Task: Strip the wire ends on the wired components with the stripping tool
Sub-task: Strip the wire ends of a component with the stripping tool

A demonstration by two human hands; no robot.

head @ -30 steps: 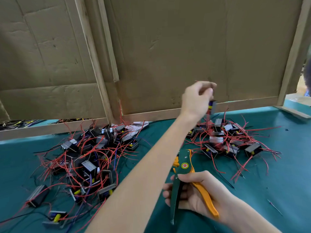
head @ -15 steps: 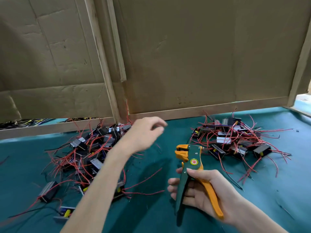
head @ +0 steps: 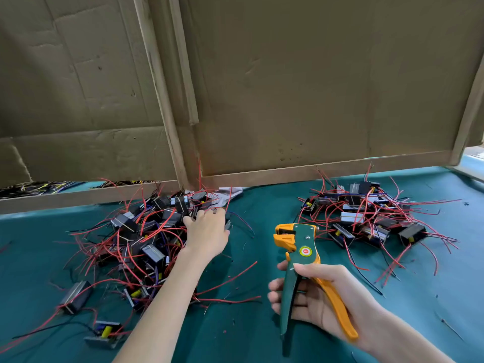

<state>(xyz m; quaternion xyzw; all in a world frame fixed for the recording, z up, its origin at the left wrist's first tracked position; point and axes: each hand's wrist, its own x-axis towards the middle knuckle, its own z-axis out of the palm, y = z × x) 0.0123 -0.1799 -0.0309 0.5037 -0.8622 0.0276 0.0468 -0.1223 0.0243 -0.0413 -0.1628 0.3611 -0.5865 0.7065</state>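
Since half a second ago, the left hand (head: 207, 231) has dropped from mid-air onto the right edge of the left pile of wired components (head: 146, 231). Its fingertips are buried among the black blocks and red leads, so whether it grips one cannot be told. The right hand (head: 314, 299) grips the handles of the green-and-orange wire stripper (head: 301, 247), head pointing away, above the teal table mat (head: 262, 334). Another pile of components (head: 366, 216) lies near the cardboard wall (head: 314, 87).

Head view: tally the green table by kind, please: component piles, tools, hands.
Component piles: 2, left pile and right pile
Tools: 1, the stripping tool
Hands: 2, left hand at the left pile, right hand holding the tool
Total: 5
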